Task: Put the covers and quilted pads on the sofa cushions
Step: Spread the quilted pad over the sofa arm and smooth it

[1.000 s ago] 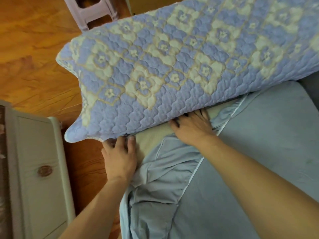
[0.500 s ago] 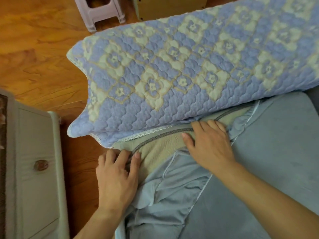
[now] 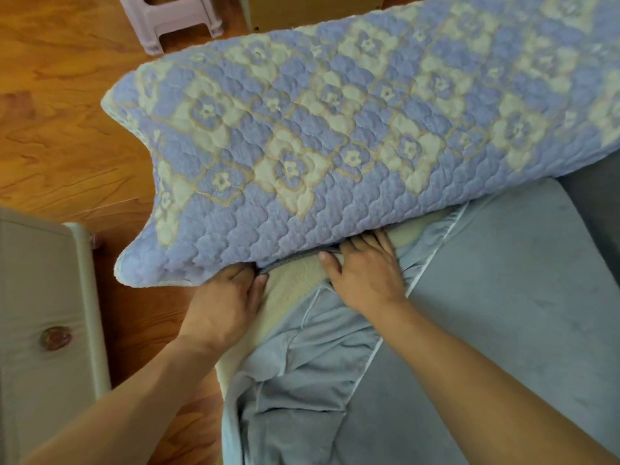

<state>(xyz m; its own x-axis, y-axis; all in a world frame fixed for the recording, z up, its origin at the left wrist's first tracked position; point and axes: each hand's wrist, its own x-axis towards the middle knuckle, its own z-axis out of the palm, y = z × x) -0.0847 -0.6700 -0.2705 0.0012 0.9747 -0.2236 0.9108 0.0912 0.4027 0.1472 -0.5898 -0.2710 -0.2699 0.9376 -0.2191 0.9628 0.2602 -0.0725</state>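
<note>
1. A wooden floor (image 3: pixel 67 135) fills the upper left; a grey-blue sofa seat (image 3: pixel 503 297) runs along the right.
2. A pale plastic stool (image 3: pixel 167 18) stands at the top, a light cabinet (image 3: pixel 43 313) at the left edge.
3. The quilted pad (image 3: pixel 335 135), blue with cream flowers, lies across the cream cushion (image 3: pixel 292 286), hiding most of it; a rumpled blue cover (image 3: pixel 302 380) bunches below.
4. The left hand (image 3: pixel 224 303) and right hand (image 3: pixel 365 273) press flat on the cushion, fingertips tucked under the pad's edge.

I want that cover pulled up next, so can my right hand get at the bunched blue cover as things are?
Probably yes. The right hand lies on the cream cushion right beside the bunched cover, with nothing between them. The quilted pad overhangs only the fingertips.
</note>
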